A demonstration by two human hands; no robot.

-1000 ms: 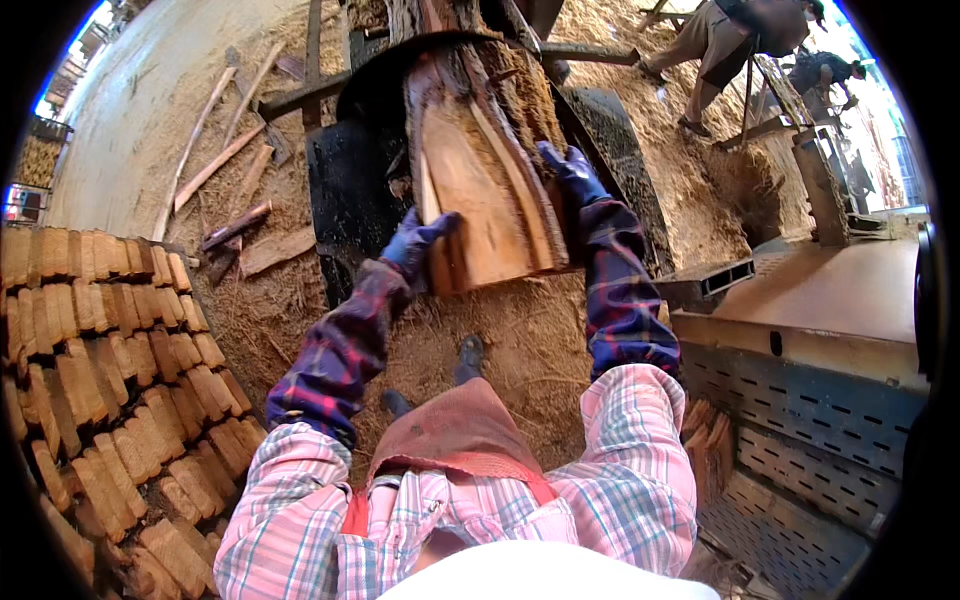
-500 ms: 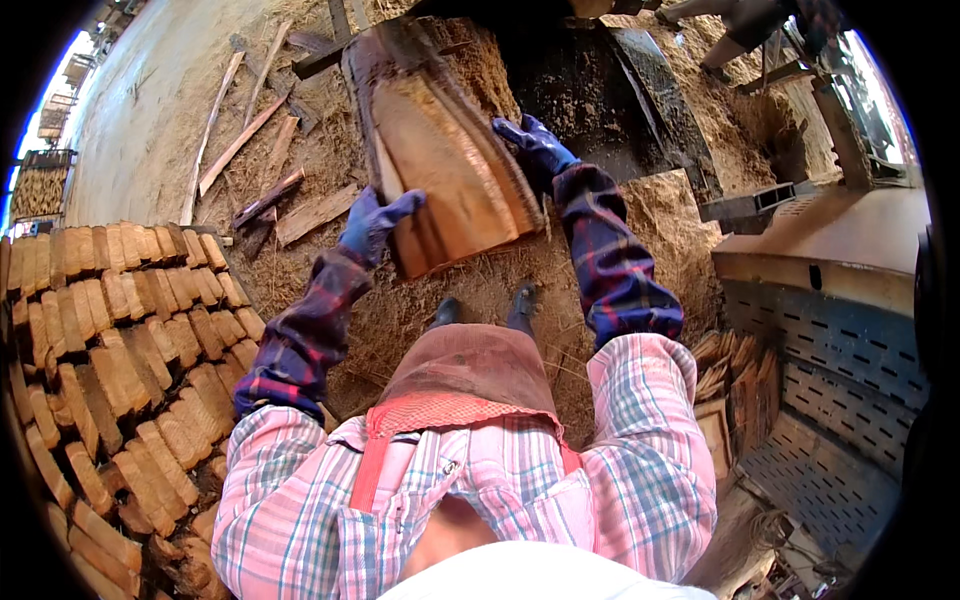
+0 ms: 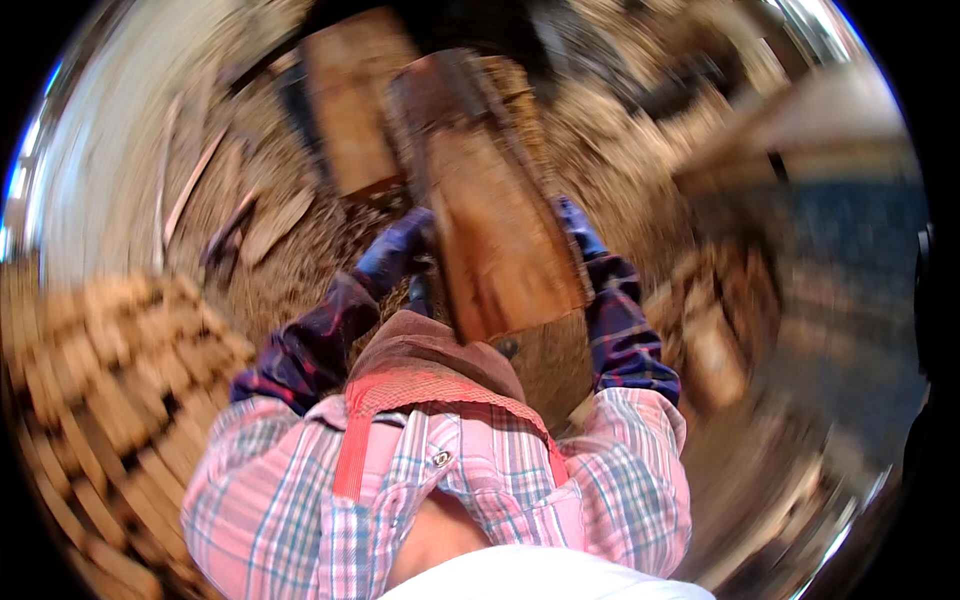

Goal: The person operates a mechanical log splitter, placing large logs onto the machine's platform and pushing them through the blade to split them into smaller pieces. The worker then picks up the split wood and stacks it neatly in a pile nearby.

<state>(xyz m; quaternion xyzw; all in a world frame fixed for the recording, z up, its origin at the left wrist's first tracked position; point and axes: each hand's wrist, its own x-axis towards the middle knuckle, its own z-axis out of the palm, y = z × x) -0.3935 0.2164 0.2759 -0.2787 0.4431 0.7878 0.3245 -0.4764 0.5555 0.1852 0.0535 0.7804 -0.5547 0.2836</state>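
We hold a large split slab of wood (image 3: 495, 230) upright before our chest, left hand (image 3: 395, 250) and right hand (image 3: 578, 225), both in blue gloves, pressed closed against its opposite edges, elbows bent, forearms raised. Stacked wooden shingles (image 3: 95, 370) blur at left; sawdust-covered ground (image 3: 300, 250) lies below.

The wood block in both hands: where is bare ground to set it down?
The left hand and right hand hold the wood block. Loose sawdust ground lies open between the stacked shingles and the block, though scrap boards crowd its far end. The right side is too blurred to judge.
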